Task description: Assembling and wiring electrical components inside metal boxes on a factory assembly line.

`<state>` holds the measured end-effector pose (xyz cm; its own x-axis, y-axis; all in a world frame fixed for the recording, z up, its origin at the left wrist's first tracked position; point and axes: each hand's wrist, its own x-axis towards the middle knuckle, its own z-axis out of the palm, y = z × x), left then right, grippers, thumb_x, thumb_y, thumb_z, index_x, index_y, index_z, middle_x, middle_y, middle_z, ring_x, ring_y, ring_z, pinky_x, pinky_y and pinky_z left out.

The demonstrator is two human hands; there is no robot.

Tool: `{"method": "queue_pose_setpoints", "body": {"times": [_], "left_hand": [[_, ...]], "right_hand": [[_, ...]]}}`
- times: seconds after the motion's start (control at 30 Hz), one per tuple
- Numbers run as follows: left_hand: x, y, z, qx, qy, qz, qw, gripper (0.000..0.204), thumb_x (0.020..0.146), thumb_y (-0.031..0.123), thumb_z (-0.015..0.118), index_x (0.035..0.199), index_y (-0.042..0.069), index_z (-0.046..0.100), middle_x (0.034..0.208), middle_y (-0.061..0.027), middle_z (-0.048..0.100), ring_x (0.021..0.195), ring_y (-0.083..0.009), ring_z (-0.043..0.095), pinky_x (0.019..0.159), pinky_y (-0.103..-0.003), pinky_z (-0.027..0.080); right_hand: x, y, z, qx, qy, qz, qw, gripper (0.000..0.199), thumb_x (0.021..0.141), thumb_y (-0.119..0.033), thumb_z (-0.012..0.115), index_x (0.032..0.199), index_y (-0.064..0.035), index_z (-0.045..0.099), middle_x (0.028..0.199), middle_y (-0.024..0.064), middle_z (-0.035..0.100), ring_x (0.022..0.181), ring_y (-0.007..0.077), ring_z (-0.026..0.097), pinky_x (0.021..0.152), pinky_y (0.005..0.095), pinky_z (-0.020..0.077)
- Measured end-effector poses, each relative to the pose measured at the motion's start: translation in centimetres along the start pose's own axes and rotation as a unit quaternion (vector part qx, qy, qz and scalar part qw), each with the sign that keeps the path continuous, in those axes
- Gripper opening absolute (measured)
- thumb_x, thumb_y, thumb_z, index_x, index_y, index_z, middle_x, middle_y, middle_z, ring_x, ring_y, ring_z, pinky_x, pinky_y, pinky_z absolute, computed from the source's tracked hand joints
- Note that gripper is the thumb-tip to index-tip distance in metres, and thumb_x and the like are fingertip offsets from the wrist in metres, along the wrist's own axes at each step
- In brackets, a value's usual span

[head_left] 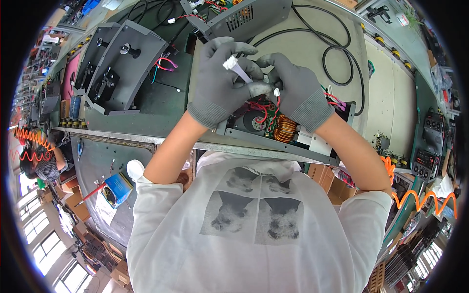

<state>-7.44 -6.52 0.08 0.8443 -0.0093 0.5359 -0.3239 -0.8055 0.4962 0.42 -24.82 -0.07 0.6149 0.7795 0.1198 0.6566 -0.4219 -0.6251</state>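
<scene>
My left hand (pixel 217 85), in a grey glove, is closed on a flat white cable (pixel 241 74). The cable's white plug (pixel 230 62) sticks up between thumb and fingers. My right hand (pixel 299 90), gloved alike, is closed with its fingertips against those of the left; what they pinch is hidden. Below both hands lies an open dark grey device housing (pixel 273 142). Inside it show a copper-wound coil (pixel 285 129), a round fan-like part (pixel 254 121) and red wires. A small white connector (pixel 277 92) on a red wire stands by my right fingers.
Grey metal panels (pixel 141 58) with black fittings stand at the left. Another opened housing (pixel 244 19) sits at the far side, and a black cable (pixel 325 58) loops at the right. A blue box (pixel 117 189) rests on the lower-left table. A person (pixel 46 161) is at the far left.
</scene>
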Motion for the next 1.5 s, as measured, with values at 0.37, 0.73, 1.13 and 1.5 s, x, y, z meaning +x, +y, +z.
{"method": "queue_pose_setpoints", "body": {"times": [0.37, 0.73, 1.13, 1.5], "left_hand": [[-0.8, 0.2, 0.3, 0.003, 0.013, -0.004, 1.0, 0.018, 0.065, 0.017, 0.082, 0.078, 0.011, 0.071, 0.11, -0.0027, 0.065, 0.108, -0.0298, 0.051, 0.093, -0.042, 0.041], [-2.1, 0.3, 0.4, -0.18, -0.099, -0.236, 0.95, 0.067, 0.072, 0.012, 0.074, 0.134, 0.007, 0.051, 0.129, -0.0178, 0.059, 0.12, -0.0345, 0.057, 0.101, -0.04, 0.047], [-2.5, -0.2, 1.0, -0.185, -0.105, -0.215, 0.953, 0.067, 0.074, 0.01, 0.07, 0.138, 0.006, 0.049, 0.126, -0.0173, 0.06, 0.109, -0.0287, 0.064, 0.09, -0.036, 0.053], [-2.5, -0.4, 1.0, -0.245, -0.097, -0.246, 0.933, 0.065, 0.074, 0.007, 0.067, 0.136, 0.005, 0.051, 0.123, -0.0168, 0.062, 0.107, -0.0259, 0.065, 0.088, -0.035, 0.053]], "right_hand": [[-0.3, -0.6, -1.3, 0.098, -0.057, 0.142, 0.983, 0.031, 0.075, -0.007, 0.072, 0.105, -0.0057, 0.068, 0.078, 0.0126, 0.069, 0.07, 0.0309, 0.068, 0.063, 0.0375, 0.0539], [1.2, 0.7, 0.9, -0.083, -0.035, 0.076, 0.993, 0.025, 0.071, -0.009, 0.075, 0.095, -0.0042, 0.07, 0.085, 0.016, 0.07, 0.083, 0.0348, 0.068, 0.077, 0.0428, 0.0542], [1.2, 0.6, 0.7, -0.115, -0.036, 0.064, 0.991, 0.027, 0.072, -0.008, 0.074, 0.098, -0.0063, 0.069, 0.088, 0.0146, 0.071, 0.085, 0.0335, 0.068, 0.078, 0.0418, 0.0544], [0.9, 0.7, 0.8, -0.083, -0.02, 0.042, 0.995, 0.029, 0.071, -0.007, 0.075, 0.099, -0.0076, 0.069, 0.087, 0.0142, 0.07, 0.084, 0.0334, 0.068, 0.077, 0.0415, 0.0546]]}}
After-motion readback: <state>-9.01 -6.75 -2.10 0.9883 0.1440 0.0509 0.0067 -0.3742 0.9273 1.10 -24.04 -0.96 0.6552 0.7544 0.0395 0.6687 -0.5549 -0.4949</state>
